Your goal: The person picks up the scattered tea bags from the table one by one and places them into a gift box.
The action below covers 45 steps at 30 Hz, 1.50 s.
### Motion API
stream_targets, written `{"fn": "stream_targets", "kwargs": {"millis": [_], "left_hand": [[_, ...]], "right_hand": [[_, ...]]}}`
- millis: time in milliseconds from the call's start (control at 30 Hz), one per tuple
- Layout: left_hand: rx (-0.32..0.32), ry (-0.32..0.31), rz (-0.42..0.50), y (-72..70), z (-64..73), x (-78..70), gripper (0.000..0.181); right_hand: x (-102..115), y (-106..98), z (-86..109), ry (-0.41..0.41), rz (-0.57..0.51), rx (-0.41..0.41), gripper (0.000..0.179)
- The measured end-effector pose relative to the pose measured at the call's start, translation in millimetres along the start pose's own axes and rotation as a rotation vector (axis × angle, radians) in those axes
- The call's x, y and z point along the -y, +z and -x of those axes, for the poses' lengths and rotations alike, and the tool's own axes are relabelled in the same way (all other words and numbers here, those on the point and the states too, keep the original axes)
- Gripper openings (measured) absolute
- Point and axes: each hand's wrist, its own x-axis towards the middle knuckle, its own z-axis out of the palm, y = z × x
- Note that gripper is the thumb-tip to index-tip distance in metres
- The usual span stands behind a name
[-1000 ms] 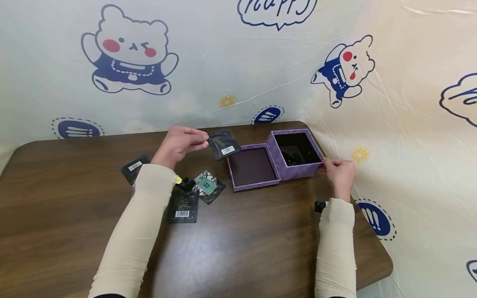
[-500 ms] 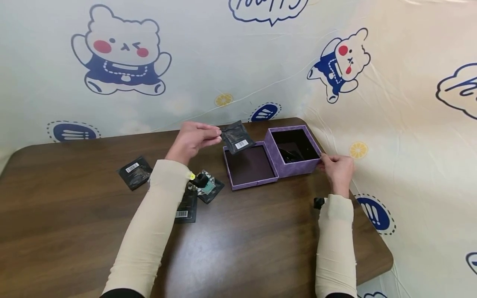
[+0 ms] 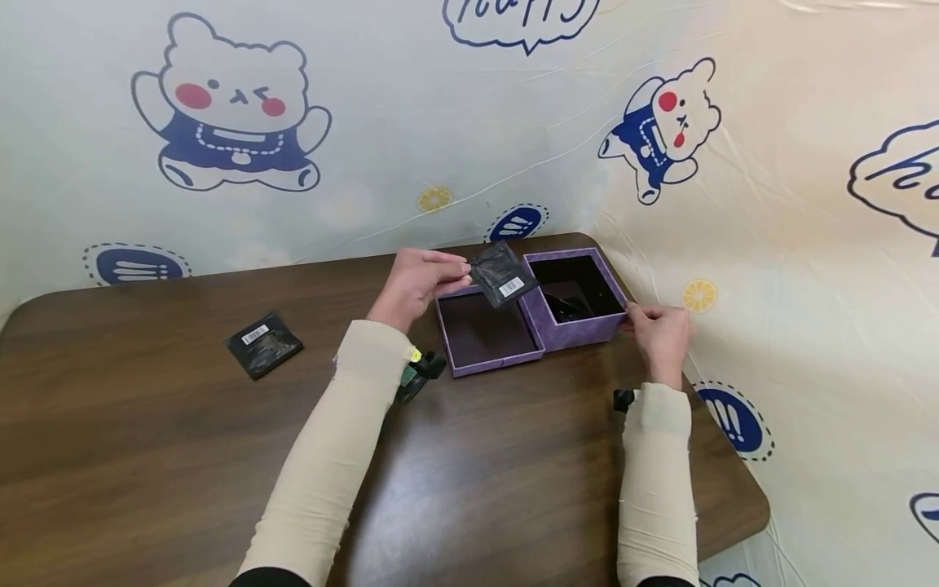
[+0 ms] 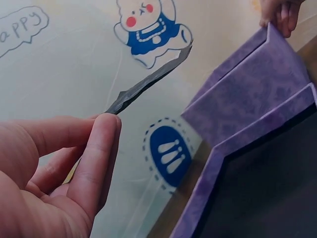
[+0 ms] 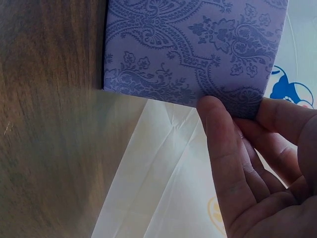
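Between thumb and fingertips, my left hand point(image 3: 421, 284) pinches a small black sachet point(image 3: 504, 275) with a white barcode label. It hangs in the air above the purple box's open lid point(image 3: 487, 328), its right edge near the box. Seen edge-on in the left wrist view, the sachet point(image 4: 151, 79) looks thin and flat. The purple patterned box point(image 3: 583, 331) stands upright with its top uncovered; dark, shiny items lie inside, too dim to identify. My right hand point(image 3: 662, 336) grips the box's front right corner. The right wrist view shows the thumb and fingers on the patterned box wall point(image 5: 193, 54).
Another black sachet point(image 3: 264, 346) lies on the brown wooden table point(image 3: 147, 456) at left. My left wrist and its camera point(image 3: 425, 371) cover most of the things near the lid's left side. A printed wall covering point(image 3: 381, 98) rises behind and to the right.
My left hand has carried the black sachet rightwards, from left of the lid to above it beside the box. The forearm now hides the sachets seen lying there earlier. My right hand keeps its grip.
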Motion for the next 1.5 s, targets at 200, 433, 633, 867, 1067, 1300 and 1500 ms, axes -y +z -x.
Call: {"fn": "stream_targets", "kwargs": {"millis": [200, 433, 633, 867, 1067, 1300, 1500], "left_hand": [[0.016, -0.002, 0.100, 18.9, -5.1, 13.4, 0.025], [0.030, -0.003, 0.164, 43.9, -9.3, 27.7, 0.027], [0.029, 0.003, 0.176, 65.3, -10.2, 42.3, 0.027], [0.011, 0.034, 0.144, 81.5, -12.1, 55.3, 0.023], [0.019, 0.115, 0.065, 91.9, -13.2, 63.3, 0.018], [-0.062, 0.232, -0.295, 102.0, -13.7, 70.0, 0.009], [-0.042, 0.249, -0.451, 103.6, -14.0, 69.1, 0.011]], "right_hand": [[1.8, 0.4, 0.2, 0.015, 0.002, -0.005, 0.036], [2.8, 1.4, 1.5, 0.009, 0.000, -0.009, 0.036], [-1.2, 1.8, 2.4, 0.012, 0.008, -0.024, 0.037], [-2.4, 1.9, 1.4, 0.010, 0.020, -0.034, 0.035], [-2.1, 2.4, 0.8, 0.007, 0.021, -0.035, 0.035], [-3.5, 3.9, -0.1, 0.011, 0.006, -0.036, 0.033], [-3.1, 2.0, -0.6, 0.005, 0.012, -0.041, 0.032]]}}
